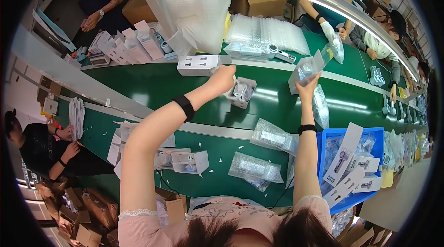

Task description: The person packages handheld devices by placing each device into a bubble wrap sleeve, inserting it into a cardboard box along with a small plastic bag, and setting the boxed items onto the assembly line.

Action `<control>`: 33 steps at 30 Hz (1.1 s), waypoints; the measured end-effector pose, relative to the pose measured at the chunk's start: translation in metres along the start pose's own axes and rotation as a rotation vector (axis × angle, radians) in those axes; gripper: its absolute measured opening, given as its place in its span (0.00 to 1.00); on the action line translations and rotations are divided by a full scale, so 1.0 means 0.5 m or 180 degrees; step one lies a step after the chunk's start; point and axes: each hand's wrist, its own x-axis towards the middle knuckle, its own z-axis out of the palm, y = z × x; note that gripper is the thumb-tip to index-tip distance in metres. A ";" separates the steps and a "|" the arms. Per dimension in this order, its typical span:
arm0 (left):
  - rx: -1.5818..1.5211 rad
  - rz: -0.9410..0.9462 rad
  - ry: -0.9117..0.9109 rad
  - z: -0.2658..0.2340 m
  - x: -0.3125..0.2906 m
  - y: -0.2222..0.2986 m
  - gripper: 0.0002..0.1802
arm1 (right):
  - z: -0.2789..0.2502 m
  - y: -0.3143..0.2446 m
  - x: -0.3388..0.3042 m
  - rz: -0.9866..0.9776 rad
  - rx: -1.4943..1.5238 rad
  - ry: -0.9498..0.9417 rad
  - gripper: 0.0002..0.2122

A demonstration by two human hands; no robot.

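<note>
My left hand [224, 79] is closed above a small open white box [241, 101] on the green surface. White parts or a coiled white cord show inside that box. What the fingers pinch is hidden. Behind this hand lies a white printed carton [199, 65]. Farther right, my right hand [307, 88] grips an open white box [295, 82], tilted, its flap raised, with a bubble-wrapped item [306, 67] inside. Just below it rests a bubble-wrap pouch [320, 107].
Nearer me lie bubble-wrapped packets [255, 167] and open boxes [196, 162]. A blue bin [320, 154] with printed cartons stands right. Bubble-wrap stacks [268, 34] and a handheld device [281, 53] lie across the line. Co-workers' hands [329, 34] work beyond; a metal post [155, 4] rises left.
</note>
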 end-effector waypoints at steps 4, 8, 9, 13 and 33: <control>-0.0343 -0.0401 -0.0237 -0.020 0.013 -0.041 0.16 | -0.008 -0.085 -0.048 -0.0439 -0.0301 0.0475 0.37; -0.1311 -0.1850 -0.0242 -0.079 0.046 -0.063 0.17 | -0.030 -0.206 -0.087 -0.1118 0.0029 0.0172 0.24; -0.1406 -0.2047 -0.0100 -0.092 0.055 -0.114 0.17 | -0.022 -0.237 -0.099 -0.1125 0.0059 0.0184 0.24; 0.1171 -0.1247 -0.0145 -0.088 0.075 -0.256 0.18 | -0.011 -0.297 -0.139 -0.1035 0.0518 -0.0303 0.16; 0.2527 -0.1461 0.0176 0.133 0.074 -0.468 0.16 | -0.041 -0.282 -0.195 -0.0291 0.0787 -0.0830 0.11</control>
